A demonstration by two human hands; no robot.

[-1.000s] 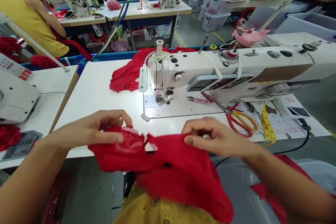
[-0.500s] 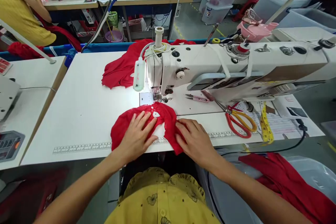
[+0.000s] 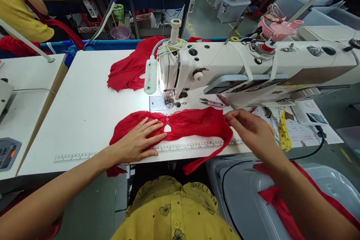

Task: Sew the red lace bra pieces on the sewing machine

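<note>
A red lace garment (image 3: pixel 194 124) lies spread out flat on the white table (image 3: pixel 87 108), in front of the white sewing machine (image 3: pixel 247 71). My left hand (image 3: pixel 137 141) rests flat on the garment's left part, fingers spread, pressing it down. My right hand (image 3: pixel 251 131) is at the garment's right end, thumb and fingers pinching its edge. A printed ruler strip (image 3: pixel 197 145) runs along the table's front edge under the cloth. The needle area (image 3: pixel 168 101) is just behind the garment's middle.
More red fabric (image 3: pixel 132 67) is piled behind the machine's left end. Thread snips (image 3: pixel 210 102), a yellow measuring tape (image 3: pixel 284 135) and papers lie right of the needle. A grey bin (image 3: pixel 239 191) with red cloth stands at my right. A person in yellow (image 3: pixel 17 11) sits at the far left.
The garment went from being held up in both hands to lying bunched on the table, and is now stretched out wide. My right hand moved right along it to its end.
</note>
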